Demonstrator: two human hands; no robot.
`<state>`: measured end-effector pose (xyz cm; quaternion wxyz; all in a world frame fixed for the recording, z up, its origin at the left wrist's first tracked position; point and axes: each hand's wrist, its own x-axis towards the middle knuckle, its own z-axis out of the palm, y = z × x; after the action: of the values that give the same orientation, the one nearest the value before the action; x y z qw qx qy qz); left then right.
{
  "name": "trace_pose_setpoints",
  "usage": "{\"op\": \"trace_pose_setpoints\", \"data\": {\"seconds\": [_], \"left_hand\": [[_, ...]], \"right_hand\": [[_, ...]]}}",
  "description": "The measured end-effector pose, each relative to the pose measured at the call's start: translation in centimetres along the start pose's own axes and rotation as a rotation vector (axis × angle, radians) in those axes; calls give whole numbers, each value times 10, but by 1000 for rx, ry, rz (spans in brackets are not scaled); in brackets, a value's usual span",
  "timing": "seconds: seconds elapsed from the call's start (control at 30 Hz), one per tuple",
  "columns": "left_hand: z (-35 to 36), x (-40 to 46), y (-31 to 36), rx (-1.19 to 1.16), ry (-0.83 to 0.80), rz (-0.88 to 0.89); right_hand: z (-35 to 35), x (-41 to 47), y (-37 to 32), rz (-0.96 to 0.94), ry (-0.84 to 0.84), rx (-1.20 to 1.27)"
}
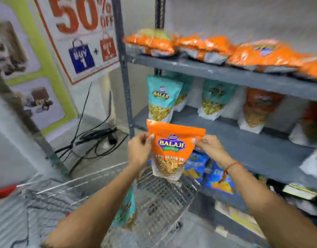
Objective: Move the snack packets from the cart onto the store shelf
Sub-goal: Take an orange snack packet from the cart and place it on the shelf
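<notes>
Orange Balaji snack packet (173, 149) held upright in front of the grey metal shelf (243, 145), above the wire cart (159, 199). Left hand (139, 153) pinching the packet's left edge near the top; right hand (210, 149) pinching the right edge, red thread (229, 167) around that wrist. Both hands clamped on the packet, apart by its width. Inside the cart, one teal packet (126, 210) standing against the mesh. On the middle shelf level, teal packets (162, 99) upright at the left, orange ones further right, blurred. On the top level, orange packets (204, 44) lying flat. Blue packets (199, 165) lower down, behind the held one. Black cables (93, 142) on the floor, sale poster (79, 33) on the wall.
</notes>
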<state>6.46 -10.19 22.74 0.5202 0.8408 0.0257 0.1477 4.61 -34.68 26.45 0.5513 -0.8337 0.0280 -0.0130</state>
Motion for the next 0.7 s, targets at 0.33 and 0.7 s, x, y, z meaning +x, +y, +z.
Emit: {"op": "trace_pose_setpoints", "data": {"seconds": [0.33, 0.7], "left_hand": [[-10, 59, 213, -162, -26, 315], [40, 59, 251, -133, -94, 312]], "right_hand": [[-141, -25, -148, -279, 254, 44], [-197, -30, -127, -229, 399, -34]]}}
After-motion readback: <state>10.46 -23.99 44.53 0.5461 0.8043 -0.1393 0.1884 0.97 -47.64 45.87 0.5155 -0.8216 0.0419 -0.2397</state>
